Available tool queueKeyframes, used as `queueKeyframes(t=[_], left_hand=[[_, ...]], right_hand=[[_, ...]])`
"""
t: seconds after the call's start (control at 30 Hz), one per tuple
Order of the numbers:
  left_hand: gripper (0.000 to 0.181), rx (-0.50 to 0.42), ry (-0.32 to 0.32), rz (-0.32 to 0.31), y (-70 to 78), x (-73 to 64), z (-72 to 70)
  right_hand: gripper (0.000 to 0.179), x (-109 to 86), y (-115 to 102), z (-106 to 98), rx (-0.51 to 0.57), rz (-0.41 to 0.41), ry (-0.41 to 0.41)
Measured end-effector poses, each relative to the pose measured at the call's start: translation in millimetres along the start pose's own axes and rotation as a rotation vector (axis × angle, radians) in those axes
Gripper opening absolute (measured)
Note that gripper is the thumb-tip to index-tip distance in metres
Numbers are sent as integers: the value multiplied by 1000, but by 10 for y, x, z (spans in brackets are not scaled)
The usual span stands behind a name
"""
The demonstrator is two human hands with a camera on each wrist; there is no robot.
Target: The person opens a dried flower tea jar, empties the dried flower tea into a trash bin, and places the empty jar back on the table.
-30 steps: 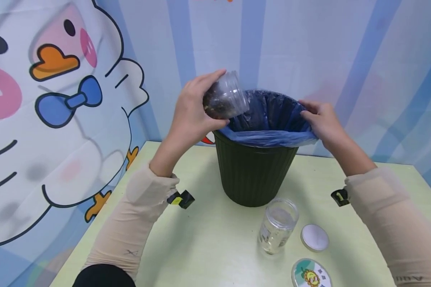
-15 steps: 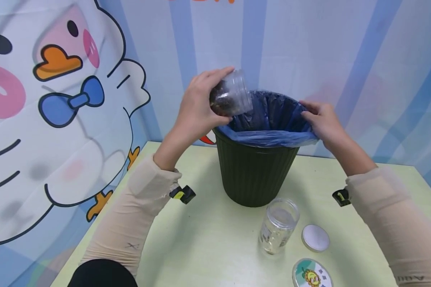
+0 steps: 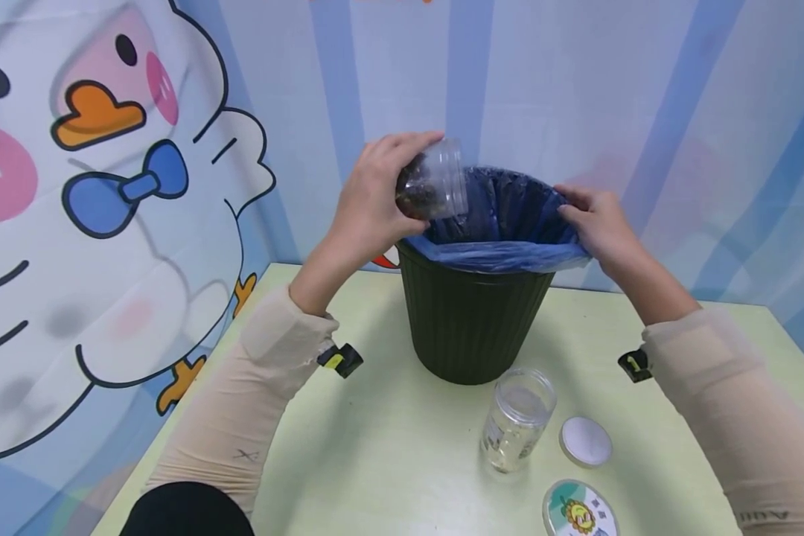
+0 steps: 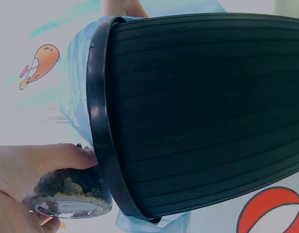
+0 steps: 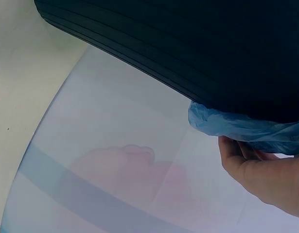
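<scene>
My left hand (image 3: 370, 190) grips a clear plastic jar (image 3: 432, 182) with dark, loose contents, fingers over its top and thumb below. The jar lies tipped on its side at the left rim of a dark green ribbed trash bin (image 3: 476, 320), its mouth toward the bin's opening. In the left wrist view, dark bits with some yellowish ones fill the jar (image 4: 74, 194). A blue trash bag (image 3: 502, 257) lines the bin and folds over its rim. On the right side, my right hand (image 3: 603, 223) pinches the bag's folded edge at the rim, fingers curled over it.
In front of the bin stands a second clear jar (image 3: 518, 420), with a little pale content low down. Beside it lie a plain white lid (image 3: 586, 441) and a lid with a sunflower picture (image 3: 579, 510). A printed cloth backdrop (image 3: 402, 74) rises behind the table (image 3: 388, 447).
My left hand has moved the jar slightly right toward the bin's opening and tipped it a little further toward horizontal. The right hand keeps its place on the rim.
</scene>
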State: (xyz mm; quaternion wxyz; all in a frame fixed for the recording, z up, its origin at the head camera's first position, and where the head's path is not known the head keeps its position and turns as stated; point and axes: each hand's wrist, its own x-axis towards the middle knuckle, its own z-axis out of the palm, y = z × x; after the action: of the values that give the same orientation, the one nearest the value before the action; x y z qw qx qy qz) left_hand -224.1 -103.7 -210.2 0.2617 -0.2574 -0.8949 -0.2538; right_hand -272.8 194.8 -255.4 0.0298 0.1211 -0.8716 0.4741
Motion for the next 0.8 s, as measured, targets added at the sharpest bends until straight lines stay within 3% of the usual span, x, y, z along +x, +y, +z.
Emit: queueKeyframes(t=[0.37, 0.8], left_hand=[[89, 23, -3, 14, -5, 56, -72], [89, 34, -24, 84, -52, 72, -3]], right_hand=[[48, 21, -10, -8, 15, 9, -34], [47, 13, -14, -4, 0, 3, -27]])
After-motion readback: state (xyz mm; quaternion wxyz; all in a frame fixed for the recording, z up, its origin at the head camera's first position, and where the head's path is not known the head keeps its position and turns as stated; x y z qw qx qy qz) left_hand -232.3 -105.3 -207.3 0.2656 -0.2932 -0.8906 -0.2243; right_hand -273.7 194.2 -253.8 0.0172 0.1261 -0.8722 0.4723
